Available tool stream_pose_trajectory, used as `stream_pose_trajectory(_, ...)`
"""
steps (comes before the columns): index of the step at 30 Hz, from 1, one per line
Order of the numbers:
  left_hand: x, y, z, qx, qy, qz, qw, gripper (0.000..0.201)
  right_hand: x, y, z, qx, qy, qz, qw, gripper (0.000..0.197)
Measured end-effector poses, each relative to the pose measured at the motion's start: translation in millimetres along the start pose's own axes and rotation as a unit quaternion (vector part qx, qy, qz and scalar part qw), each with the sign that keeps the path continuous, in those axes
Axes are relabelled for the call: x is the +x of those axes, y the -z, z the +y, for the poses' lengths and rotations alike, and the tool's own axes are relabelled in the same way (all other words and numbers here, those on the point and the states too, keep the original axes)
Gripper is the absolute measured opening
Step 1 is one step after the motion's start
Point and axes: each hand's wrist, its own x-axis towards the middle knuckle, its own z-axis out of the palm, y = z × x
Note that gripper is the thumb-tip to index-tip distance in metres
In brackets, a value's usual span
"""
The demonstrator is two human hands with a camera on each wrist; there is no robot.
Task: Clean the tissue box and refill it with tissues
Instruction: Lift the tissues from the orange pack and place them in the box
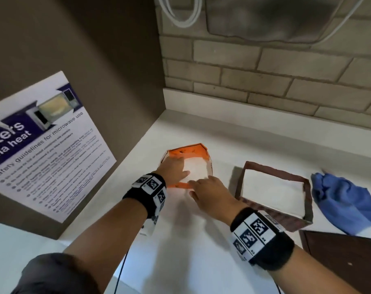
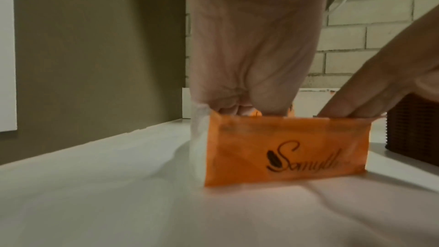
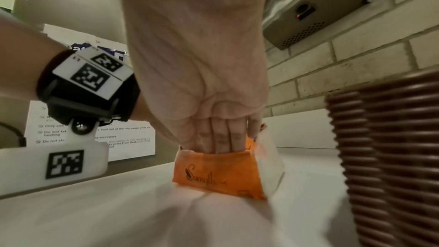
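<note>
An orange tissue pack stands open-topped on the white counter, with white tissues inside. My left hand reaches into its left side, fingers bent down beside the stack and thumb lying on top of it. My right hand has straight fingers pushed down inside the pack's near wall. To the right sits the brown ribbed tissue box, lid off, with a flat white stack in it.
A crumpled blue cloth lies right of the box. The brown lid lies at the lower right. A brown side panel carrying a microwave poster closes the left. A brick wall runs behind the counter.
</note>
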Motion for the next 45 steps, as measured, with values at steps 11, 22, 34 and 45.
stream_pose_trajectory(11,8.3,2.4,-6.0,-0.017,-0.020,0.005,1.000,0.071,-2.2,7.8,19.0,0.158,-0.060,0.038,0.985,0.037)
stream_pose_trajectory(22,-2.8,16.4,-10.1,-0.114,-0.008,-0.062,0.992,0.071,7.2,17.7,32.8,0.323,-0.195,0.079,0.923,0.038)
stream_pose_trajectory(34,-21.6,24.2,-9.2,-0.140,-0.059,-0.113,0.982,0.062,-2.4,22.6,28.5,0.365,-0.206,0.056,0.906,0.085)
stream_pose_trajectory(45,-38.3,71.6,-6.1,-0.218,-0.124,-0.068,0.966,0.042,-10.3,33.0,31.1,0.476,-0.198,0.088,0.852,0.097)
